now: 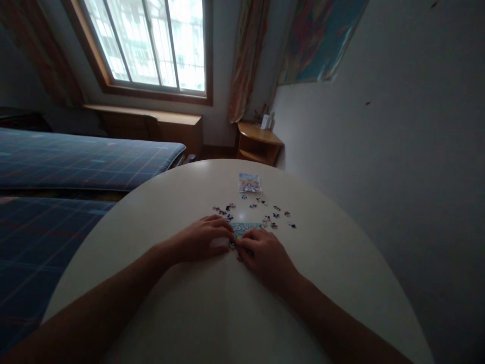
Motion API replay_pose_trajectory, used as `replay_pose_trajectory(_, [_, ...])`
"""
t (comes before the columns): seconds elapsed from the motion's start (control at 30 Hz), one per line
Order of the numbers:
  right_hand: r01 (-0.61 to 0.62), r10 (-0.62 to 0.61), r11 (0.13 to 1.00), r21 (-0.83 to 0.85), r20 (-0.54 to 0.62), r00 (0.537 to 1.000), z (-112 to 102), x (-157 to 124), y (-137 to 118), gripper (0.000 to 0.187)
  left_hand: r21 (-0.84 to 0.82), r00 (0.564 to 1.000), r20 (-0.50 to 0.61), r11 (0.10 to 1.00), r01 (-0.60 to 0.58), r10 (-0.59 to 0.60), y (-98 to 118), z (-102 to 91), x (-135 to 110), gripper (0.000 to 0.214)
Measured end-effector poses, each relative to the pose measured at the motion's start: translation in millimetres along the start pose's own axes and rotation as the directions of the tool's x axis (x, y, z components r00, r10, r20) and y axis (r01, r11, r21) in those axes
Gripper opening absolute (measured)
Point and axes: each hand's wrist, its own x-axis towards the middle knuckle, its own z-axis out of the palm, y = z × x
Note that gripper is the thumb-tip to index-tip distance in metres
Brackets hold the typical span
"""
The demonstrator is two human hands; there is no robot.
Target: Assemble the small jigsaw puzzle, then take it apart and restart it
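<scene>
Head view: I am sitting at a round white table, both forearms lying on it. My left hand is resting flat, fingers loosely curled and pressing down at the near-left edge of the joined puzzle section. My right hand is curling at its near-right edge, fingertips pinching toward something small; whether a piece is between them, I cannot tell. Loose pieces are lying scattered just beyond and to the right of the section, apart from both hands. A small printed picture card is lying farther back. Judging: pieces are light, thin, stiff card, sliding easily on this smooth top. Best pinching each by its edges; the joined section is fragile, so holding it flat.
</scene>
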Motion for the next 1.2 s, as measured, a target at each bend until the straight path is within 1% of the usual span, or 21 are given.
replay_pose_trajectory(0.13, [0.047,-0.046,0.998,-0.034,0.029,0.999,-2,-3,0,0.019,0.075,0.998,0.043,0.996,-0.053,0.05,3,-7.1,-2,0.029])
replay_pose_trajectory(0.27, [0.075,-0.073,0.997,-0.036,0.053,0.996,-5,-6,-3,0.025,0.146,0.996,0.068,0.987,-0.074,0.064,10,-12.9,-4,0.035])
replay_pose_trajectory(0.37, [0.082,-0.079,0.996,-0.035,0.079,0.994,-7,-8,-4,0.027,0.187,0.994,0.086,0.979,-0.083,0.068,17,-14.5,-4,0.031])
replay_pose_trajectory(0.5, [0.08,-0.079,0.997,-0.008,0.099,0.992,-9,-10,-5,0.029,0.201,0.993,0.093,0.976,-0.084,0.067,25,-13.6,-3,0.026])
replay_pose_trajectory(0.63, [0.076,-0.077,0.997,0.017,0.098,0.992,-10,-10,-4,0.029,0.195,0.993,0.1,0.977,-0.083,0.064,28,-13.1,-2,0.024])
replay_pose_trajectory(0.73, [0.088,-0.091,0.996,0.034,0.099,0.991,-11,-10,-2,0.027,0.166,0.994,0.101,0.984,-0.069,0.052,29,-13.5,-2,0.028])
replay_pose_trajectory(0.87, [0.122,-0.125,0.992,0.039,0.098,0.987,-11,-11,2,0.027,0.116,0.993,0.112,0.991,-0.059,0.046,28,-15.7,-3,0.026])
replay_pose_trajectory(0.97, [0.157,-0.159,0.987,0.023,0.093,0.983,-10,-13,3,0.027,0.128,0.992,0.12,0.991,-0.049,0.034,27,-16.9,-3,0.024])
replay_pose_trajectory(1.07, [0.172,-0.171,0.985,-0.006,0.089,0.981,-10,-12,3,0.028,0.111,0.994,0.102,0.993,-0.046,0.034,24,-15.7,-2,0.024])
replay_pose_trajectory(1.2, [0.183,-0.182,0.983,0.005,0.092,0.979,-11,-11,3,0.027,0.004,0.997,0.052,0.999,-0.052,0.052,14,-13.1,-1,0.025])
